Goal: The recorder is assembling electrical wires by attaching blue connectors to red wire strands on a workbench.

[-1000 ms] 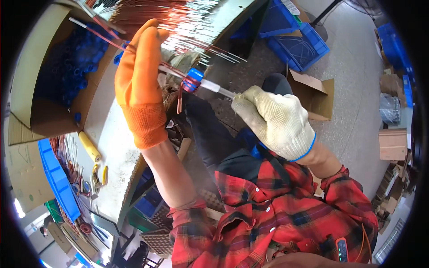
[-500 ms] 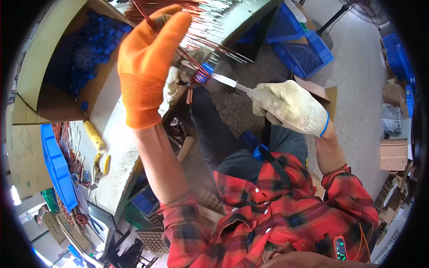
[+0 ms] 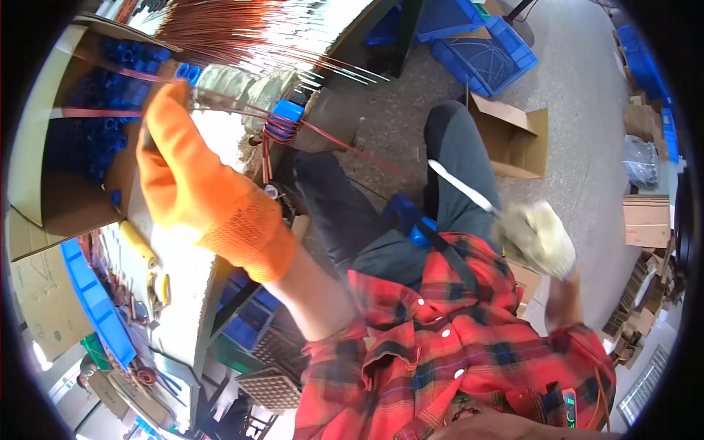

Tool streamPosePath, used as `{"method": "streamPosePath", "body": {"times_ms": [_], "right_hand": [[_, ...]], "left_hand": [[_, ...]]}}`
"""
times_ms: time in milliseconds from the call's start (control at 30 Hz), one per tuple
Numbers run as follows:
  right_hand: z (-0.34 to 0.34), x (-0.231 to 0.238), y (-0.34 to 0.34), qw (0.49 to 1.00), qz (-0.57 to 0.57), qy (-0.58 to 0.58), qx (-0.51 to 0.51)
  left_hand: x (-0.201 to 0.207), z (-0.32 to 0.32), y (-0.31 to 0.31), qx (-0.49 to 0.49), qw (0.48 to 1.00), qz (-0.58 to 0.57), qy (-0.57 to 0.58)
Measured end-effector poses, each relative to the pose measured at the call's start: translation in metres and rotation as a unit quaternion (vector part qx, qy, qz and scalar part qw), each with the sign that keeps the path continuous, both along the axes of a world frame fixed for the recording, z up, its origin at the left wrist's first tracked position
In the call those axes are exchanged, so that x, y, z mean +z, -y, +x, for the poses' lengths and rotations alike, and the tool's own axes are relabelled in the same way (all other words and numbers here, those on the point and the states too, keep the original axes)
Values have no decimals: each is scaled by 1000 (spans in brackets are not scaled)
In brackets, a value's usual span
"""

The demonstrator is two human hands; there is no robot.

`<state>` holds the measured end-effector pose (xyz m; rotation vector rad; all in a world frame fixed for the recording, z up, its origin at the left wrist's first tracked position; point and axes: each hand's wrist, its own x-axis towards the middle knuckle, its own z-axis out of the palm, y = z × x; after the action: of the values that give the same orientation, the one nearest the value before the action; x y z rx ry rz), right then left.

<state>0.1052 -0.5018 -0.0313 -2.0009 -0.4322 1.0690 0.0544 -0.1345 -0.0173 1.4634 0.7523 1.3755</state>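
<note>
Copper wires (image 3: 242, 33) fan out above the blue coil part (image 3: 282, 121) on the counter (image 3: 183, 279). Beside this part, the left hand (image 3: 194, 183) in its orange glove closes its grip on one wire. The right hand (image 3: 535, 238) has pulled back toward the body, well apart now, its grip closed on a white rod (image 3: 462, 187).

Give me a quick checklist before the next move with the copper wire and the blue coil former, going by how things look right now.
1. Left hand gripping copper wire: ok, the orange glove is closed around it.
2. Blue coil former wound with wire: ok, turns show.
3. Right hand holding the white tool: ok.
4. Tool at the former: not ok, it is drawn back over the lap.
5. Wire tail free of snags: cannot tell.
</note>
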Motion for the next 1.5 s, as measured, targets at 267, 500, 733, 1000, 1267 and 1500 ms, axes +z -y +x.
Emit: {"method": "streamPosePath", "body": {"times_ms": [267,500,733,1000,1267,1500], "right_hand": [[27,10,-135,931,141,326,80],[13,8,39,979,-90,-76,167],[17,-16,-77,905,92,407,80],[28,-21,27,977,82,-178,79],[35,-99,81,982,31,167,82],[31,-32,-33,994,102,-24,20]], "left_hand": [[0,35,12,-7,993,-50,-104],[8,14,-14,-155,979,128,-45],[-6,28,-2,-112,992,-9,-49],[22,-29,-5,-102,942,284,-145],[70,42,64,-241,417,756,-443],[85,32,19,-261,911,224,-228]]}}
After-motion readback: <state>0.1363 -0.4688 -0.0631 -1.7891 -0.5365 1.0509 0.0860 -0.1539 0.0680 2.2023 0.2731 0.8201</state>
